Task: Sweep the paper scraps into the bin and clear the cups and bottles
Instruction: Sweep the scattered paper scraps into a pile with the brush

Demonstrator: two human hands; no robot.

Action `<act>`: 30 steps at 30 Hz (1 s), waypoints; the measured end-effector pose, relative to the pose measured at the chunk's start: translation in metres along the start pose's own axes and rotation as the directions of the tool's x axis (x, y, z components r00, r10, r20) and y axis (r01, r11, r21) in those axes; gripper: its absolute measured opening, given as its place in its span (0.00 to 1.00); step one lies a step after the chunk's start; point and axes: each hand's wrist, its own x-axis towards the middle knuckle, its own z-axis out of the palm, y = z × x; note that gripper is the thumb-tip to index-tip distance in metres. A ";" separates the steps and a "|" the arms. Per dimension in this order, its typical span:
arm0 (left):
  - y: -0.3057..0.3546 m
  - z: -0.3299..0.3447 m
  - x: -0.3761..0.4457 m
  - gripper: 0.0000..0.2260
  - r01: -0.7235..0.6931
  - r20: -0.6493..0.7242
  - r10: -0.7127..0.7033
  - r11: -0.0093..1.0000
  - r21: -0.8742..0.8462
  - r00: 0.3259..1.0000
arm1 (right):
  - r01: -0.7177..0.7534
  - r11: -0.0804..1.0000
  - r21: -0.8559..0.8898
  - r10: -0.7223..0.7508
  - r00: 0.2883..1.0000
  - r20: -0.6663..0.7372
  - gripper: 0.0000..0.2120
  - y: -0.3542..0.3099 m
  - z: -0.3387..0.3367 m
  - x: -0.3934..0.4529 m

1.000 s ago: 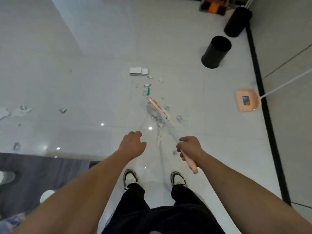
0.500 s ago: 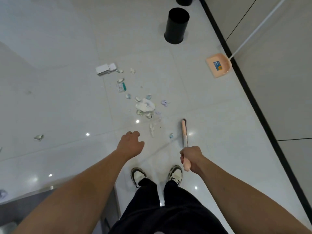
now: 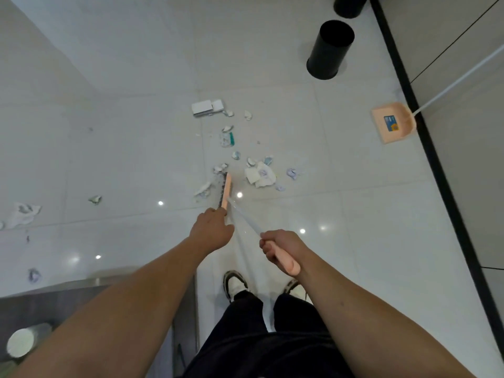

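My right hand (image 3: pixel 281 248) grips the pink handle end of a broom. Its pink head (image 3: pixel 225 192) rests on the tiled floor beside a scatter of paper scraps (image 3: pixel 259 174). My left hand (image 3: pixel 214 227) hangs loosely curled just left of the broom shaft and holds nothing. More scraps (image 3: pixel 23 214) lie far left, and a small white box (image 3: pixel 207 107) lies beyond the pile. A black bin (image 3: pixel 328 49) stands at the upper right. A pink dustpan (image 3: pixel 392 122) lies near the wall, its white handle leaning up to the right.
A second black bin (image 3: pixel 350 5) shows at the top edge. A dark strip (image 3: pixel 436 165) runs along the wall on the right. A grey table corner (image 3: pixel 81 293) with a white cup (image 3: pixel 20 342) on it sits at lower left. My shoes (image 3: pixel 234 285) stand below.
The broom head has swung from the right of the pile to its left side, touching the floor by the scraps. The view has turned a little, bringing the far-left scraps into sight.
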 end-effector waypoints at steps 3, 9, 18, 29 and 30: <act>-0.003 -0.007 0.004 0.25 0.009 0.001 -0.009 1.000 -0.005 1.000 | 0.070 0.989 -0.131 -0.077 0.996 -0.052 0.02 -0.010 0.013 0.000; 0.018 -0.021 0.025 0.24 -0.008 -0.030 0.008 1.000 -0.012 1.000 | 0.215 0.951 -0.221 -0.261 0.942 -0.210 0.12 -0.054 -0.003 0.000; 0.077 -0.035 0.077 0.24 0.084 -0.048 -0.086 0.996 -0.038 0.995 | 0.186 0.932 -0.312 -0.294 0.890 -0.348 0.04 -0.165 -0.062 0.046; 0.130 -0.067 0.122 0.22 0.162 -0.075 -0.166 0.985 -0.063 0.983 | -0.010 0.932 -0.362 0.017 1.000 0.016 0.06 -0.214 0.009 0.075; 0.131 -0.070 0.124 0.21 0.163 -0.081 -0.167 0.985 -0.059 0.983 | -0.021 0.932 -0.363 0.040 0.998 0.045 0.05 -0.222 0.011 0.077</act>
